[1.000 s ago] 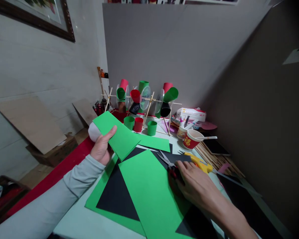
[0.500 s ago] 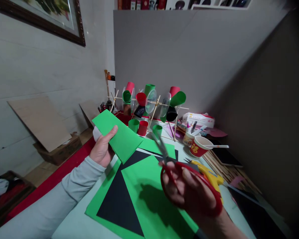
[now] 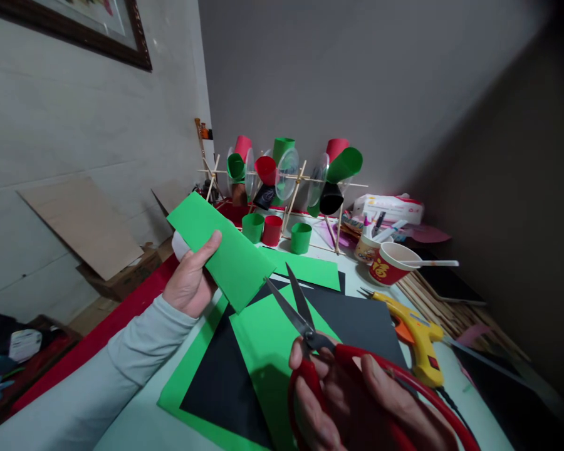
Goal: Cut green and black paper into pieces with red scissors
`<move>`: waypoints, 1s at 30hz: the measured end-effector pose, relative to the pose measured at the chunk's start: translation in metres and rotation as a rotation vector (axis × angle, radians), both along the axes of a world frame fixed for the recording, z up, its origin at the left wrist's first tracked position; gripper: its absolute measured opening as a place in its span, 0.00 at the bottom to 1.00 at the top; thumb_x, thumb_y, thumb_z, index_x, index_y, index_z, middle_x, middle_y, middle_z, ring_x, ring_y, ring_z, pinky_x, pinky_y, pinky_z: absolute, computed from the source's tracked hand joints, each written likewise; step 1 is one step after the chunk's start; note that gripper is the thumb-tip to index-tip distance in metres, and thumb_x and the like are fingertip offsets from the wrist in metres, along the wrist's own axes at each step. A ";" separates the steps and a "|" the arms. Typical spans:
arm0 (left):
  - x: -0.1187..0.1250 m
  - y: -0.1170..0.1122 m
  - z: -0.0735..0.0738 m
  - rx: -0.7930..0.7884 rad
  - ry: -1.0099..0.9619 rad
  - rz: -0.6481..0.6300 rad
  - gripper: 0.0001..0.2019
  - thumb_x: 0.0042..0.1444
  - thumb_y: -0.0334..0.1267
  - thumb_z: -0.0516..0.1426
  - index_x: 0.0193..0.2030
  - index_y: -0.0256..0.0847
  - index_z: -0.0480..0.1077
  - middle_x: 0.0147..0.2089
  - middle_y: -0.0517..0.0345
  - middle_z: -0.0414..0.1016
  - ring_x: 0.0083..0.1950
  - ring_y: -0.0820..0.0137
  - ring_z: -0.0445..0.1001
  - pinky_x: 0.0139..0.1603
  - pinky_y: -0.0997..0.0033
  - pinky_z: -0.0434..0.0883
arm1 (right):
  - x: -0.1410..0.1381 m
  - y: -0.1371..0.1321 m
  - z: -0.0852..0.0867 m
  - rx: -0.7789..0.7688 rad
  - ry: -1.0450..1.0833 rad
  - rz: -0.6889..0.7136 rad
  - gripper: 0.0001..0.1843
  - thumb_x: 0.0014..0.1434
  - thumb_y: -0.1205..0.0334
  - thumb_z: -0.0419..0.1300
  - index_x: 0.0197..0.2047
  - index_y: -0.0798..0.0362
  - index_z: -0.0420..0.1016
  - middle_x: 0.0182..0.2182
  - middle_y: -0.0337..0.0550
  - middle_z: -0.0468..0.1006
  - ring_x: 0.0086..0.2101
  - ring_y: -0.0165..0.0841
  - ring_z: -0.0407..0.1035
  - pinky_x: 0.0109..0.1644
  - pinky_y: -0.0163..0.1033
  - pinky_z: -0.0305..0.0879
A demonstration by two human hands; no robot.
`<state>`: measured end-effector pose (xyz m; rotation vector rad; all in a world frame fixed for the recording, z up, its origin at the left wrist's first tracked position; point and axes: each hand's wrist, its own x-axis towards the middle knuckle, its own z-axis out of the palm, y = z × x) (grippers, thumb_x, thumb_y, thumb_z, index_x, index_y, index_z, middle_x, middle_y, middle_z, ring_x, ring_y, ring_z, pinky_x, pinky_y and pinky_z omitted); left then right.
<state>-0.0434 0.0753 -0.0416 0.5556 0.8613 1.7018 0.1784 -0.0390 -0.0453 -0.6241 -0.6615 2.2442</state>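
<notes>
My left hand (image 3: pixel 190 279) is closed on a strip of green paper (image 3: pixel 225 254), held up above the table's left side with the thumb on top. My right hand (image 3: pixel 352 401) grips red-handled scissors (image 3: pixel 310 332), fingers through the loops. The blades stand apart and point up and left, their tips close to the strip's lower right edge. Under both hands lie sheets of green paper (image 3: pixel 267 338) and black paper (image 3: pixel 219 382), overlapping on the pale table (image 3: pixel 136 426).
A yellow glue gun (image 3: pixel 416 335) lies right of the sheets. Behind it stand a red paper cup (image 3: pixel 388 266) with a stick, a pen pot, wooden sticks, and a stick frame with red, green and black paper cups (image 3: pixel 286 175). Grey boards wall the back and right.
My right hand picked the scissors up off the table and brought them low and near me, blades now apart and aimed at the green strip. My left hand kept holding the strip.
</notes>
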 end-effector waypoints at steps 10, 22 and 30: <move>0.005 -0.004 -0.001 -0.031 0.030 -0.068 0.19 0.43 0.36 0.73 0.42 0.37 0.77 0.38 0.52 0.86 0.49 0.55 0.82 0.47 0.67 0.82 | 0.000 0.009 -0.021 0.169 0.101 0.025 0.27 0.58 0.35 0.61 0.48 0.49 0.75 0.24 0.37 0.68 0.19 0.24 0.55 0.23 0.32 0.49; 0.000 0.002 -0.003 -0.018 0.010 -0.029 0.15 0.47 0.34 0.71 0.43 0.37 0.78 0.37 0.54 0.86 0.42 0.60 0.84 0.46 0.68 0.82 | 0.000 0.003 -0.015 0.128 0.096 0.011 0.25 0.58 0.39 0.66 0.46 0.52 0.77 0.26 0.38 0.71 0.20 0.22 0.57 0.23 0.29 0.49; 0.006 -0.003 -0.005 -0.048 -0.028 -0.086 0.10 0.51 0.31 0.69 0.41 0.35 0.79 0.33 0.56 0.85 0.34 0.65 0.84 0.40 0.72 0.82 | 0.003 0.005 -0.014 0.105 0.053 0.001 0.24 0.60 0.40 0.64 0.48 0.52 0.75 0.27 0.38 0.70 0.22 0.24 0.59 0.24 0.30 0.53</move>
